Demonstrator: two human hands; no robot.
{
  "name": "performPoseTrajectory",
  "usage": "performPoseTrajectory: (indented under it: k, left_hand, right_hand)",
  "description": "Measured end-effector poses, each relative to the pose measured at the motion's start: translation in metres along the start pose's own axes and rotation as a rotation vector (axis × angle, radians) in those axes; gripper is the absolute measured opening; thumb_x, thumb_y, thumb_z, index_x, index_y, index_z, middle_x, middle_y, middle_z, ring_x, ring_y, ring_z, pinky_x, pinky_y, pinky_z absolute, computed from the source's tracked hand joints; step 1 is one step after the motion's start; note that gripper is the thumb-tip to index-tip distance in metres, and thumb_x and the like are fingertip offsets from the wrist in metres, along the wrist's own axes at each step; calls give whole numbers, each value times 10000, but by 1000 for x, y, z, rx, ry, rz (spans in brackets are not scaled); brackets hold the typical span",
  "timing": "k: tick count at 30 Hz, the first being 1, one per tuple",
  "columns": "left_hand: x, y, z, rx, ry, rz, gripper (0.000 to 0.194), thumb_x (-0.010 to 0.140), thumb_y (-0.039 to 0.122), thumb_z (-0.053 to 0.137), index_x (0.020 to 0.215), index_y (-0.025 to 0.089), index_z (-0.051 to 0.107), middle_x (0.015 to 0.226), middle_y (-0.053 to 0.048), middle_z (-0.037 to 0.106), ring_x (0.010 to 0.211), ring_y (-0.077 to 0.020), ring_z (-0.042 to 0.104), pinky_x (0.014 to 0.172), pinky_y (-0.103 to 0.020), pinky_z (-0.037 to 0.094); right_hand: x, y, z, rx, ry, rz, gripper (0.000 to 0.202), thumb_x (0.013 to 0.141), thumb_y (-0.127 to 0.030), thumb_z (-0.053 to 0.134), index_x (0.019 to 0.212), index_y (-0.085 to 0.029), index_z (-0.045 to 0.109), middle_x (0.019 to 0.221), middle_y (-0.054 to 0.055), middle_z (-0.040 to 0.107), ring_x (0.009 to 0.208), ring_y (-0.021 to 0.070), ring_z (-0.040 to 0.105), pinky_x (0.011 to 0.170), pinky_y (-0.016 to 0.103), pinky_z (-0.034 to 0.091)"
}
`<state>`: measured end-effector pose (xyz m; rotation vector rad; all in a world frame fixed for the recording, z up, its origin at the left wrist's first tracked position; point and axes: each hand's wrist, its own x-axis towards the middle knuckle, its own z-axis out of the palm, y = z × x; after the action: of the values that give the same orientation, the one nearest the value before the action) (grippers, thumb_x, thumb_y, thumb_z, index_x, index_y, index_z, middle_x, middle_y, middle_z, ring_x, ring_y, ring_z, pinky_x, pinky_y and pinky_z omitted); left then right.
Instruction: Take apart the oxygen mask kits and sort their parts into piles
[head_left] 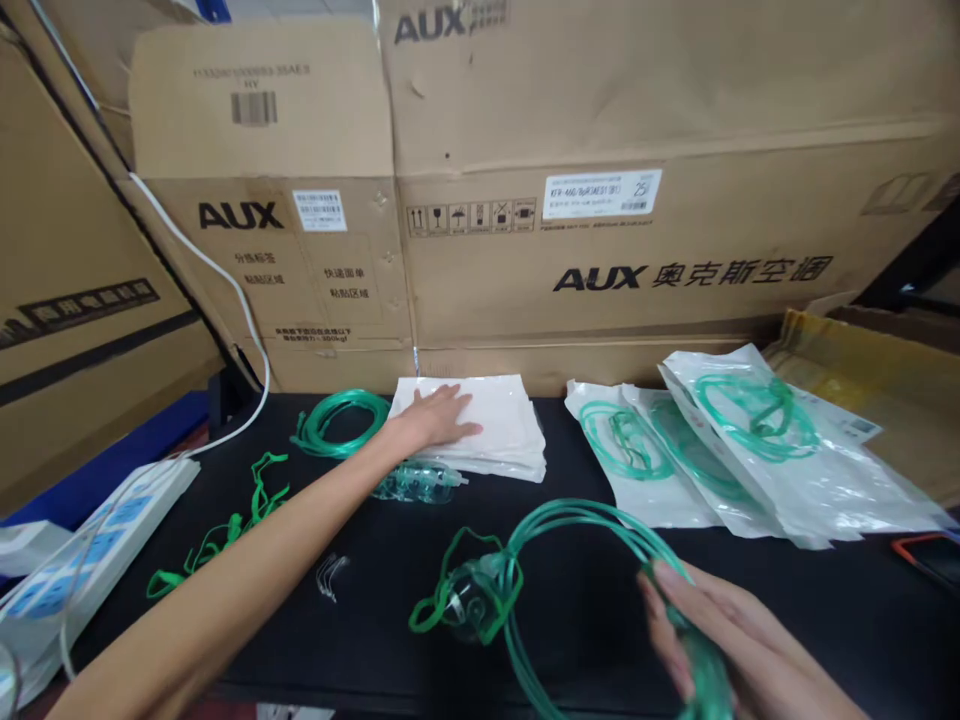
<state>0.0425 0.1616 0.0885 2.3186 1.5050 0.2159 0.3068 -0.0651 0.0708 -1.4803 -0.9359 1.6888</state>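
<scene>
My left hand [441,415] reaches forward and lies flat, fingers spread, on a stack of white pouches [506,425]. In my right hand [720,625] I grip a coil of green oxygen tubing [581,512] near the front edge. An oxygen mask [474,600], clear with a green strap, hangs at the coil's left side. Beside my left forearm lies another coil of green tubing [319,425]. Clear green-tinted mask parts [420,482] sit partly hidden behind that forearm. Green straps [259,500] and several thin metal strips [330,577] lie on the black table.
Bagged green mask sets [750,440] are piled at the right, in front of an open cardboard box [892,375]. A white power strip [97,560] with cables runs along the left edge. Large cardboard panels [480,300] stand at the back. A phone-like object [930,558] is at far right.
</scene>
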Motion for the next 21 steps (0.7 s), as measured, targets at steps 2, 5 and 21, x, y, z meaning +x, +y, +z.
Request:
performPoseTrajectory:
  k: [2, 5, 21]
  left_hand:
    - [-22, 8, -6, -58, 106, 76, 534, 1002, 441, 596, 1474, 195, 547, 1632, -149, 412, 1532, -363, 311, 1264, -537, 158]
    - [-71, 21, -3, -142, 192, 169, 430, 1042, 500, 493, 1353, 251, 656, 1430, -86, 637, 1377, -301, 535, 1193, -402, 324]
    - [-194, 21, 65, -440, 20, -126, 506, 960, 633, 579, 1410, 403, 608, 1471, -41, 582, 1349, -335, 545, 1133, -498, 437]
  right_hand:
    - [16, 4, 6, -24, -37, 10, 592, 831, -767, 636, 715, -191, 565, 531, -23, 590, 251, 20, 371, 257, 103, 160]
    - [38, 15, 6, -192, -55, -24, 523, 864, -710, 636, 775, -199, 566, 581, -21, 636, 279, 56, 474, 277, 123, 230]
    - [68, 4, 26, -1364, 60, -1119, 289, 1080, -251, 452, 1284, -225, 654, 1261, 122, 664, 1139, 278, 680, 966, 454, 575]
